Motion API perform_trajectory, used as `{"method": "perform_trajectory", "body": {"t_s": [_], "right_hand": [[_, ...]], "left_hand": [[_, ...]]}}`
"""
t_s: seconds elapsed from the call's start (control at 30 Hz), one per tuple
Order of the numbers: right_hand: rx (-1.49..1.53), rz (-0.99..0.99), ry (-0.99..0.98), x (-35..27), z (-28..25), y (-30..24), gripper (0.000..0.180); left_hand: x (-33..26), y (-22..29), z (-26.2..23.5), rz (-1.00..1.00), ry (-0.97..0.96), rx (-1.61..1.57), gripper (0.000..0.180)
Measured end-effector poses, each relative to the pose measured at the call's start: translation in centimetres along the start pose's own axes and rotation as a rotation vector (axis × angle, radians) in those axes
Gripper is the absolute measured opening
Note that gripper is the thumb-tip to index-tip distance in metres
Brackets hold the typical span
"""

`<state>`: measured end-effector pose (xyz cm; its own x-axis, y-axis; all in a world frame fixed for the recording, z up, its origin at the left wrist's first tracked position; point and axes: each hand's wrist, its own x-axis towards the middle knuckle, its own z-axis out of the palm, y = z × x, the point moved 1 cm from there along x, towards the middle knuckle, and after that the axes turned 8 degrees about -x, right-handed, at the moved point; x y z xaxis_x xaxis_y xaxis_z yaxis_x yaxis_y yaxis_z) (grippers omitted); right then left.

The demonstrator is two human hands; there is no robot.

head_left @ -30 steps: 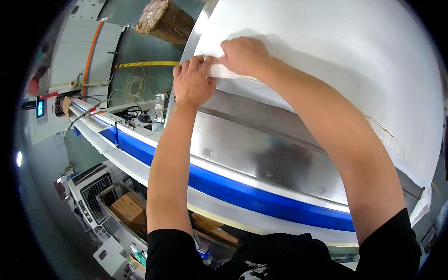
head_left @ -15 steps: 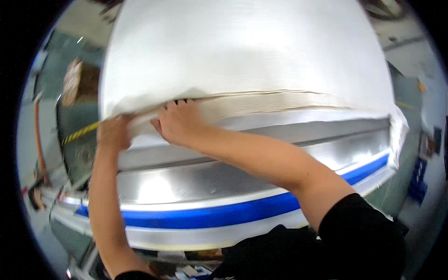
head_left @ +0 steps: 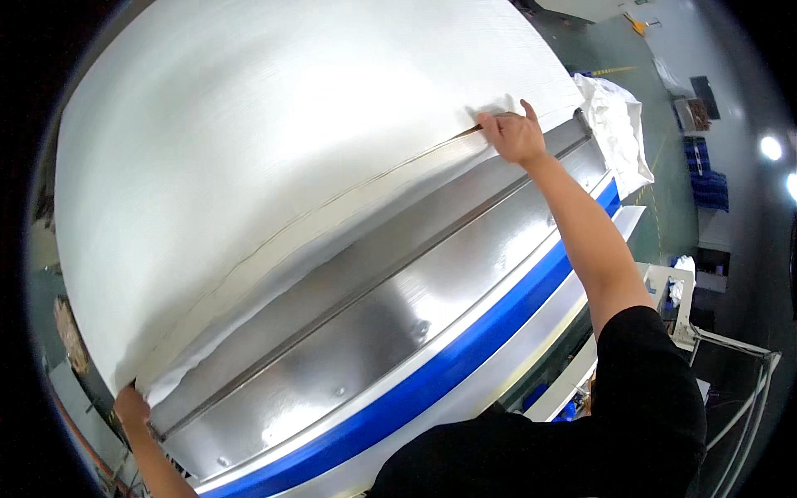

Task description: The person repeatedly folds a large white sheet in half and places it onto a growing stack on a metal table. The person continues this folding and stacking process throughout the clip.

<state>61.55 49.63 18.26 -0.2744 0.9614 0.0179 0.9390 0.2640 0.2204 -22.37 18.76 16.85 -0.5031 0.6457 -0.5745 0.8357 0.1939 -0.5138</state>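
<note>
Fabric sheet (head_left: 274,158): wide white material, spread across the machine and filling most of the view above the metal bed; its lower hem runs just above the groove in that bed.
Metal bed (head_left: 390,315): polished steel surface with a long groove, landmark for all positions below; it slopes from lower left to upper right in the view.
Blue stripe (head_left: 448,365): runs along the near edge of the metal bed, between the bed and my torso.
Right hand (head_left: 512,134): at the far right end of the metal bed, fingers curled down onto the fabric hem, thumb raised; it pinches the edge of the sheet against the bed.
Left hand (head_left: 131,407): at the far left end of the metal bed, closed around the corner of the fabric hem; only the knuckles show, so finger spread cannot be read.
Arms: both stretched wide, one to each end of the bed.
White bag (head_left: 618,124): crumpled, just beyond the right end of the metal bed.
Floor (head_left: 664,58): green, beyond the bag.
</note>
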Motion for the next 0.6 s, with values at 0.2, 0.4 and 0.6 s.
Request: {"method": "perform_trajectory", "body": {"t_s": [0.2,0.4,0.6], "right_hand": [[-0.262,0.063,-0.254,1.9,3.9,14.5,0.063],[-0.322,-0.084,-0.615,3.2,4.9,29.0,0.031],[-0.318,0.1,-0.545,3.4,7.1,25.7,0.033]], "left_hand": [[0.9,-0.2,1.9,-0.011,0.05,-0.157,0.038],[2.8,0.3,4.1,0.056,0.067,-0.124,0.041],[0.4,-0.4,4.0,-0.088,0.038,-0.164,0.028]]}}
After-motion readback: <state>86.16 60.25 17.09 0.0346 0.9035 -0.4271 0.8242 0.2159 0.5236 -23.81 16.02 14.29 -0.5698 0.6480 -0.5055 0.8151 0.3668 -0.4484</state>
